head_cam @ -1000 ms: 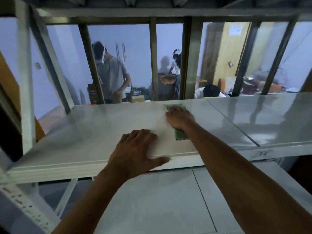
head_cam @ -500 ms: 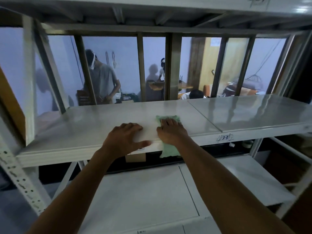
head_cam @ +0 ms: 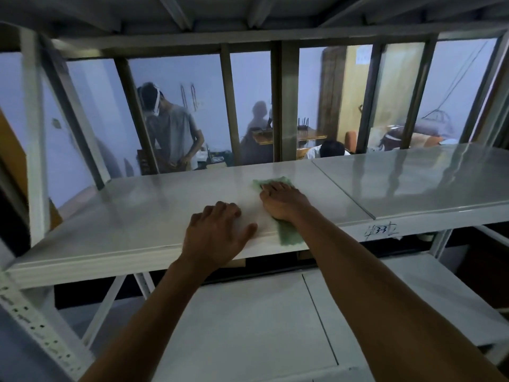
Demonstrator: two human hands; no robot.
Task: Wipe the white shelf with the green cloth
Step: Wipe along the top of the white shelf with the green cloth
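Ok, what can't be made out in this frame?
- Green cloth, head view: its middle lies hidden under the right hand.
- Handwritten mark on the white shelf front edge: too small and scrawled to read fully.
- Left hand: palm contact with the shelf is hidden by the hand's back.

Scene dim overall; foreground underexposed, both forearms dark. Main light comes from the room behind the rack, bluish-white on the far wall. White shelf [head_cam: 143, 216] picks up soft glare and streaked reflections of the uprights, strongest on the right panel. Faint shadow under the left hand [head_cam: 217, 232]. Wide-angle distortion: posts and shelf edges bow toward the frame borders. Background figures soft, possibly motion blur or haze. Handwritten label [head_cam: 381, 230] on the shelf edge barely legible.
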